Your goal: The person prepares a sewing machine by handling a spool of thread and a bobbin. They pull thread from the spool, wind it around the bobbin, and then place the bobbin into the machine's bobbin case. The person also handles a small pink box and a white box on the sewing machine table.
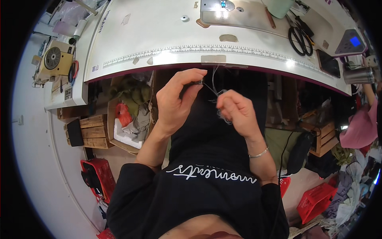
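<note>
Just below the front edge of the sewing table, my left hand (174,101) pinches a small, shiny metal bobbin (200,82) between thumb and fingertips. The fingers cover most of it. A pale thread (214,79) hangs from the table edge toward my right hand (240,113), and a fine strand stretches from the bobbin across to it. The right fingers are curled closed on the thread, and a loose tangle of it dangles beneath them. Both hands are raised over my lap, apart from each other.
The white sewing table (159,38) has a ruler strip along its front. On it lie black scissors (299,40), a phone (328,63) and a white button-like disc (184,18). Lower down are a carton of cloth scraps (115,137), wooden crates (95,131) and red baskets (316,201).
</note>
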Motion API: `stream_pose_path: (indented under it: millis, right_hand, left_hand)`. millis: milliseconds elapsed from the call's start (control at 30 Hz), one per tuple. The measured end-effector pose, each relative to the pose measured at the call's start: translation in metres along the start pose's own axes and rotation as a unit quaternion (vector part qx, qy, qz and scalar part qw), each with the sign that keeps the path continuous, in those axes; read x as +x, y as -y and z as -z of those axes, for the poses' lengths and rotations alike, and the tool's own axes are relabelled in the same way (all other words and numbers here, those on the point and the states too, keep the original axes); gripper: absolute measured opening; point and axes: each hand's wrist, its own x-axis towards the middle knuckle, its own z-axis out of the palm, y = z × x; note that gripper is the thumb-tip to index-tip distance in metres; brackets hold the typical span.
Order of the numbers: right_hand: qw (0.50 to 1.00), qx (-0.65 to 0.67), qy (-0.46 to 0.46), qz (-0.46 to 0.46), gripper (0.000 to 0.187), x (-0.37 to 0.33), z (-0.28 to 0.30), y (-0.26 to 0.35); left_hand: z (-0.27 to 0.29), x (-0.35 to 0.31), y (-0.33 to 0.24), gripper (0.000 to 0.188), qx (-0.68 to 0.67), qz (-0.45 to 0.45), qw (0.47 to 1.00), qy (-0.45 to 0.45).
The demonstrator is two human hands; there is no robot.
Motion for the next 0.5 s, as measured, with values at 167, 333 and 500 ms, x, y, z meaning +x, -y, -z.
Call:
stream_pose_path:
  millis: [167,333,500]
  right_hand:
    - [0.973,0.116,-0.103,0.171,0.018,0.012,0.008,0.0]
    - [0.987,-0.015,-0.037,0.155,0.053,0.021,-0.019,0.01]
    - [0.962,-0.241,-0.039,0.12,0.008,0.017,-0.02,0.009]
  left_hand:
    - [-0.004,0.0,-0.004,0.026,0.022,-0.026,0.999,0.024]
    - [-0.005,0.001,-0.01,0.024,0.068,-0.099,0.991,0.06]
    - [0.002,0.001,-0.01,0.026,0.079,-0.1,0.991,0.042]
